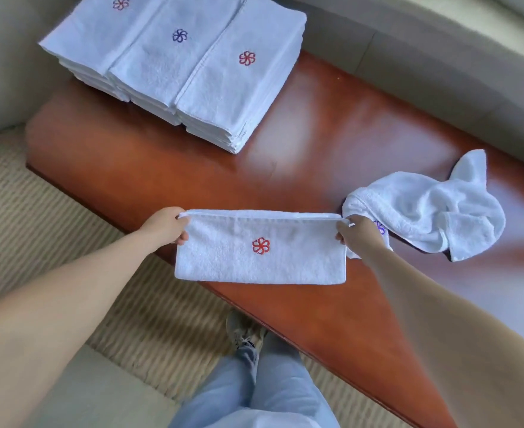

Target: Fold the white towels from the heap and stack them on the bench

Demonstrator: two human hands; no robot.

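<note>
Folded towel (260, 247) long axis L-R, L hand (169, 225) & R hand (358, 234) pinching top corners

A glossy reddish-brown wooden bench (331, 143) runs diagonally across the view, soft daylight glaring off its top. Pale beige upholstered seating (439, 47) curves along its far edge and left end. Beige ribbed carpet (53, 217) covers the floor along its near edge

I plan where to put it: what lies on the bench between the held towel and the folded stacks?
Only bare bench lies between the held towel and the stacks, in the head view.
</note>
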